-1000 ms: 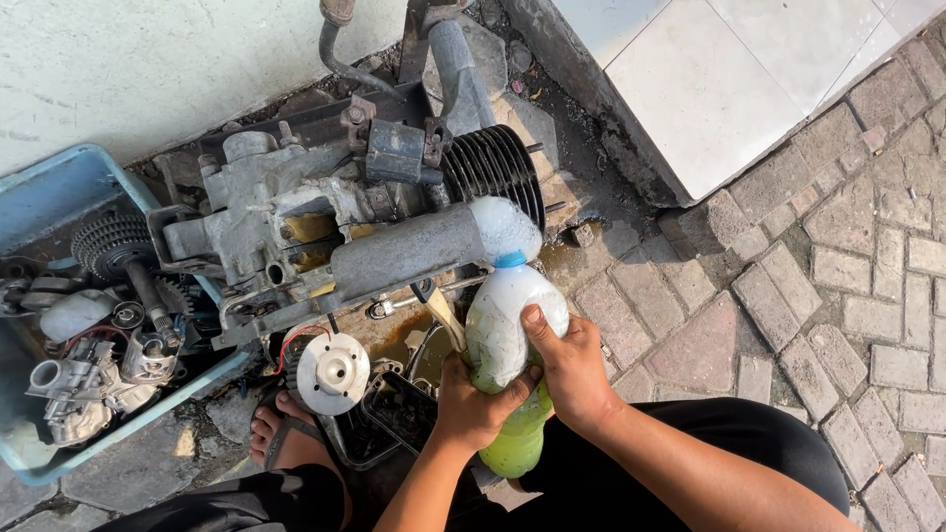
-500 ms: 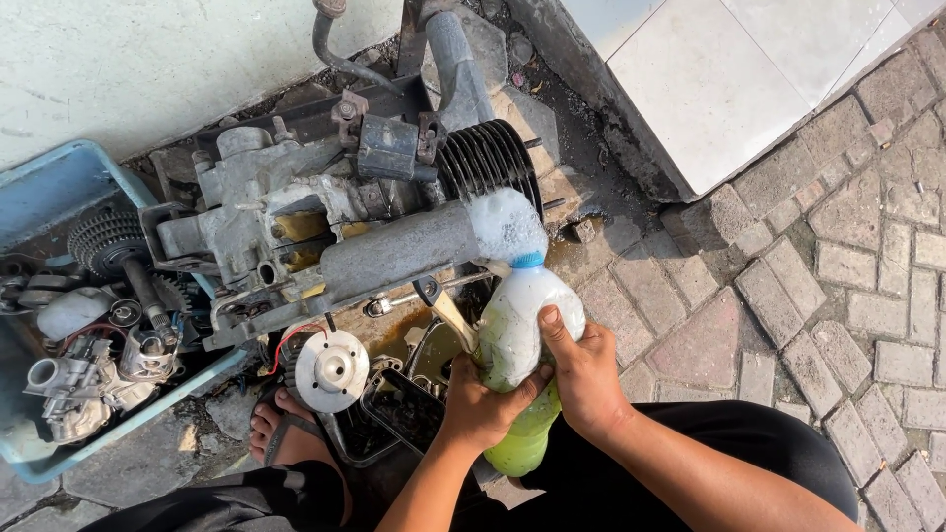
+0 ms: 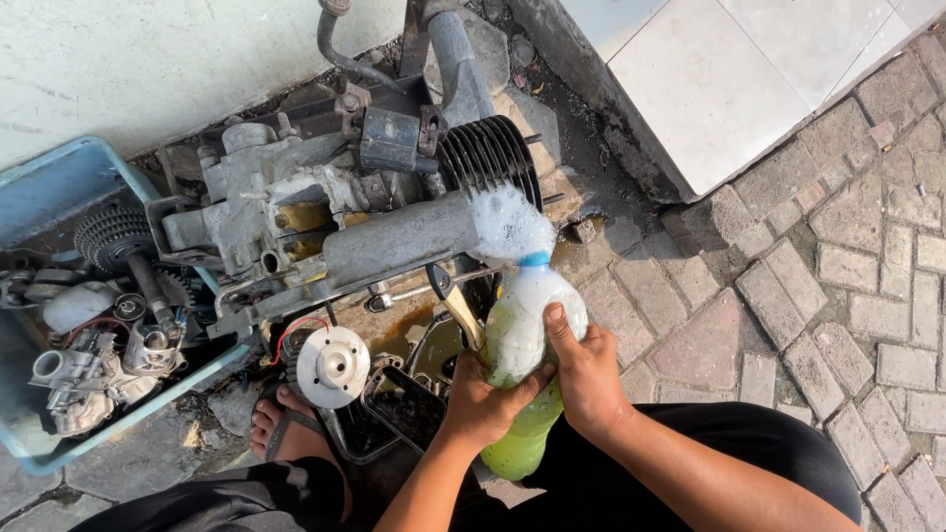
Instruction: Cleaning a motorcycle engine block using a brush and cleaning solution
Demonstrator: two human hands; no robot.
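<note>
Here, left hand (image 3: 481, 402) and right hand (image 3: 589, 376): grip closed round tilted bottle (image 3: 524, 340), foam (image 3: 507, 225) apparently touching engine (image 3: 394, 241).

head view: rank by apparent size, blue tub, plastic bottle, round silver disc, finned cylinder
1. blue tub, partly cut off at the frame edge
2. plastic bottle, nearer the camera, so unsure against the tub
3. finned cylinder
4. round silver disc

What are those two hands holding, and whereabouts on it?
Both hands, left and right, grip a clear plastic bottle of greenish liquid around its middle, neck pointing up and foaming.
</note>
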